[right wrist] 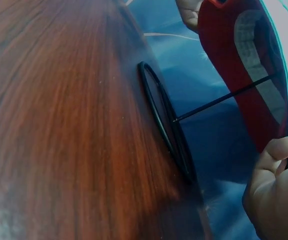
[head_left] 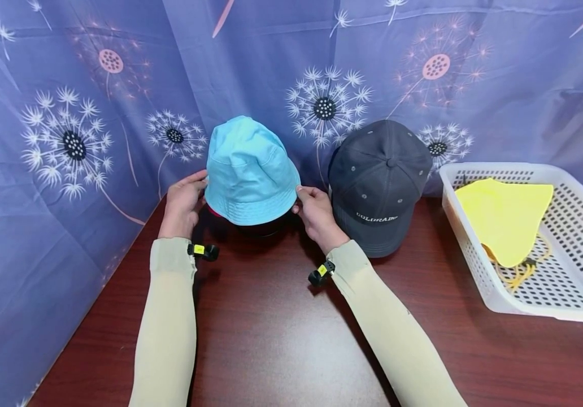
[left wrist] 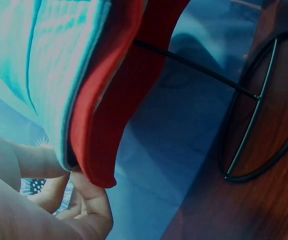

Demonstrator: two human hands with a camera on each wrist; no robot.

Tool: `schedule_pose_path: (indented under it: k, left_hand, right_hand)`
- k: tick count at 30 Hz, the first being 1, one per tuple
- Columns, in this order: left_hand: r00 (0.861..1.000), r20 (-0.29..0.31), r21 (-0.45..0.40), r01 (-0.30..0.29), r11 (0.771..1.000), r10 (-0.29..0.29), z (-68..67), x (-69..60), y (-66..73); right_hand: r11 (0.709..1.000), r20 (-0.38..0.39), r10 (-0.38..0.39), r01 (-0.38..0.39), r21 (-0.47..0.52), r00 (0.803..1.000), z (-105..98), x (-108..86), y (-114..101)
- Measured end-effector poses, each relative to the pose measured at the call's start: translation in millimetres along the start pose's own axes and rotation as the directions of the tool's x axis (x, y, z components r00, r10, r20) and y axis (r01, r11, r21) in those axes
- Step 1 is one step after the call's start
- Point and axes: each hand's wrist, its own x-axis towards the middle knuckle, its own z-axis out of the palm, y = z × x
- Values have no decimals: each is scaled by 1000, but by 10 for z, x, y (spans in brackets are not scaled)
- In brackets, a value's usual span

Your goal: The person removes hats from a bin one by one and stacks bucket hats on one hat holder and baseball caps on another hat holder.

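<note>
A light blue bucket hat [head_left: 251,169] sits over a red hat [left wrist: 126,95], whose brim shows just below the blue one. Both are up on a black wire stand [left wrist: 199,71] with a thin rod and a round base. At the left side, my left hand [head_left: 182,203] pinches the blue brim, its fingers also touching the red brim. The opposite side of the blue brim is held between thumb and fingers of my right hand [head_left: 319,217]. From below, the right wrist view shows a pale inner band [right wrist: 251,50] inside the red hat.
A dark grey cap [head_left: 383,181] lettered COLORADO stands right beside my right hand. Further right, a white perforated basket [head_left: 466,243] holds a yellow hat [head_left: 505,217] with a yellow cord. Patterned blue cloth [head_left: 251,56] hangs behind and left of the brown table [head_left: 261,316].
</note>
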Motion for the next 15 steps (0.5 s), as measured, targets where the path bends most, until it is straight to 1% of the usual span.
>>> schedule_pose_path:
  k: [3, 8, 10, 12, 15]
  left_hand:
    - [1000, 13, 6, -4, 1000, 3, 3, -6, 13]
    - [999, 31, -43, -18, 999, 19, 10, -20, 39]
    - [999, 30, -46, -34, 998, 35, 16, -35, 50]
    - [999, 25, -47, -47, 998, 48, 24, -49, 61]
    - [997, 10, -16, -82, 996, 82, 34, -77, 75]
  right_hand:
    - [999, 8, -36, 36, -36, 999, 1, -15, -2]
    - [988, 12, -97, 98, -121, 995, -7, -40, 2]
    - [980, 15, -117, 118, -161, 993, -11, -58, 0]
    - [968, 22, -135, 137, -210, 991, -14, -84, -6]
    - [938, 46, -157, 163, -306, 987, -21, -129, -18]
